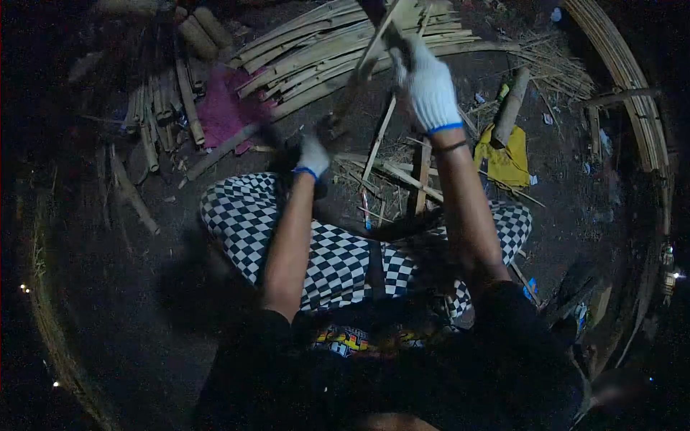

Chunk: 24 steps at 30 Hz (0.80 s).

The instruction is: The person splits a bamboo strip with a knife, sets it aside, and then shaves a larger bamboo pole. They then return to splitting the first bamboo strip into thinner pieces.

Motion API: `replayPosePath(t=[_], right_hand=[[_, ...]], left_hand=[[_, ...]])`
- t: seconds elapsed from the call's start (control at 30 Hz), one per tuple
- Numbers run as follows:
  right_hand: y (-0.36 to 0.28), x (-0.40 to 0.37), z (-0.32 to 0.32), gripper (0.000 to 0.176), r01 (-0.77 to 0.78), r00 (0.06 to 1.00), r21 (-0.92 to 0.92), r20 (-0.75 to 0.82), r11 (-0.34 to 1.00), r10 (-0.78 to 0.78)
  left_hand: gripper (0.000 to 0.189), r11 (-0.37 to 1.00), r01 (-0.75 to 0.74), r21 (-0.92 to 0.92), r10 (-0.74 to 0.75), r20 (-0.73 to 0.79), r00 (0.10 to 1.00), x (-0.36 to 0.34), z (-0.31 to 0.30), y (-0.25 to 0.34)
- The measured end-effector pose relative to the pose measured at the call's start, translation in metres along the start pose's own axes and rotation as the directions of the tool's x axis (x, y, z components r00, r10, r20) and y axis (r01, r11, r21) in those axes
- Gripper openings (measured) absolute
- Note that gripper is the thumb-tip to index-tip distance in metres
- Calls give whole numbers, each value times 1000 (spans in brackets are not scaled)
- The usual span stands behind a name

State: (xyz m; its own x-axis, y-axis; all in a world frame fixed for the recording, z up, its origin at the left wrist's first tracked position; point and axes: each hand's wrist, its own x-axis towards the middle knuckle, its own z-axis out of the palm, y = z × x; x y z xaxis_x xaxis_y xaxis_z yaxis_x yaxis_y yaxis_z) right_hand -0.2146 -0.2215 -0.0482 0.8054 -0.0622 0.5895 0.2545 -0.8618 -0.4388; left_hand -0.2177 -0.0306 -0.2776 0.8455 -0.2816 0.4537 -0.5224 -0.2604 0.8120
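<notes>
My right hand (431, 93), in a white knit glove with a blue cuff, is raised at the top centre. Its fingers are wrapped round the lower end of a dark, long tool (388, 32) that runs out past the top edge; its kind I cannot tell. Lower and to the left, my left hand (314, 156) wears a matching glove and looks blurred by motion. It is closed at the lower end of a bamboo strip (353, 87), which slants up to the right and crosses the tool in this view. My crossed legs in checkered trousers (345, 266) lie below both hands.
A pile of split bamboo (323, 54) lies ahead. Bamboo pieces (162, 108) and a magenta cloth (223, 108) are at left. To the right, a bamboo tube (512, 108) rests by a yellow cloth (503, 158). Long bundled strips (625, 79) curve along the far right; scraps litter the ground.
</notes>
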Motion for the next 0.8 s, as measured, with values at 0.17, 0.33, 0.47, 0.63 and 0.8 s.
replayPosePath(t=[0.17,0.33,0.47,0.63,0.8], right_hand=[[2,23,21,20,-54,987,-84,144,995,65],[89,-159,184,43,-320,712,-231,581,919,394],[108,-196,222,32,-317,762,-33,587,948,275],[72,-165,183,31,-258,796,-38,557,965,235],[24,-101,122,29,-269,866,22,444,963,232]], left_hand=[[68,705,505,498,-535,-94,839,15,-51,23],[79,662,688,298,-700,-83,709,5,-64,27],[78,640,738,214,-746,-55,663,-12,-59,4],[81,630,678,377,-761,127,637,-20,-45,-25],[79,702,642,309,-704,165,691,-25,3,-44]])
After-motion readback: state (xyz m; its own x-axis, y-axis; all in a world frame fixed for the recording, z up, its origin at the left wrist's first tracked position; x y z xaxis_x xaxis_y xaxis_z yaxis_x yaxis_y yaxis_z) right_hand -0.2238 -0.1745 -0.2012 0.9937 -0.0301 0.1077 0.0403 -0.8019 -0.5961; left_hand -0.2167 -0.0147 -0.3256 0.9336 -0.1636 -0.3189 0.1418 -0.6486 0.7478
